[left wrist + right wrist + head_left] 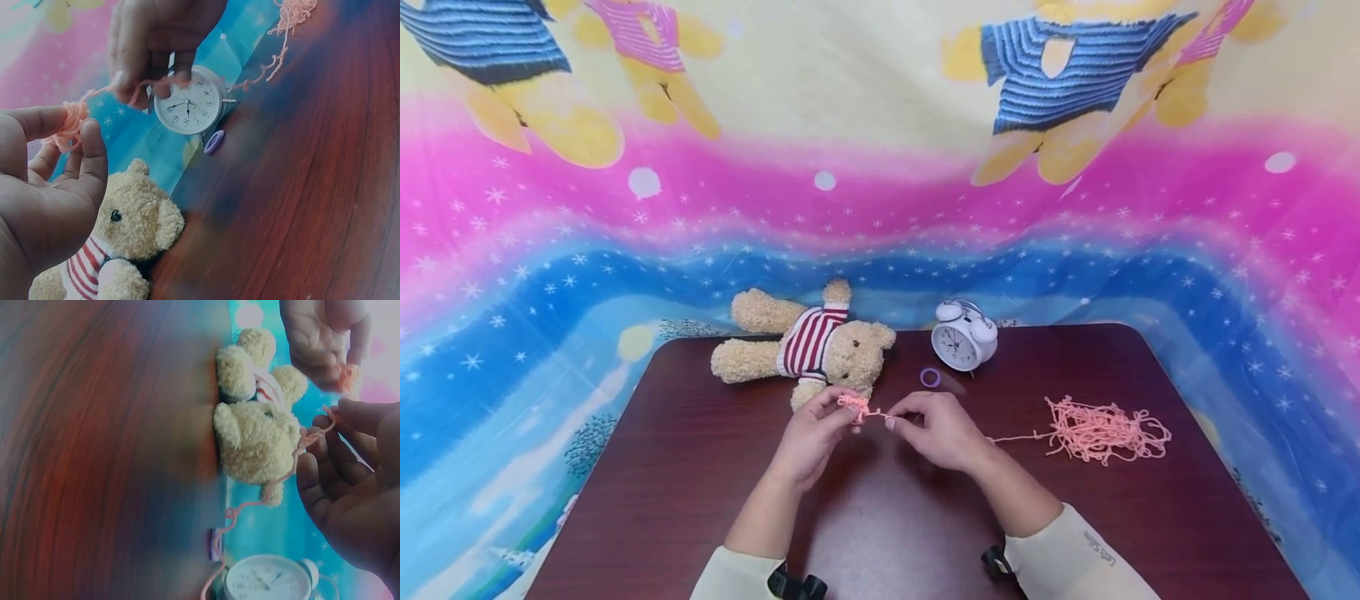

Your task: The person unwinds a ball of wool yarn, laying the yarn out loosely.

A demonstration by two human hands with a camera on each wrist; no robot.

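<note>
My left hand (814, 435) pinches a small wound bundle of pink yarn (853, 406) between thumb and fingers, held up over the table. A short strand runs from that bundle to my right hand (942, 431), whose thumb and forefinger pinch it. In the right wrist view the yarn strand (297, 464) trails down from the right fingers in loose kinks. It leads past the right wrist to a tangled heap of pink yarn (1108, 431) on the table's right side.
Just beyond my left hand a teddy bear (808, 343) in a striped shirt lies on its side. A white alarm clock (964, 337) stands at the back, with a purple ring (930, 377) in front. Printed cloth (880, 208) hangs behind the dark wooden table (700, 475).
</note>
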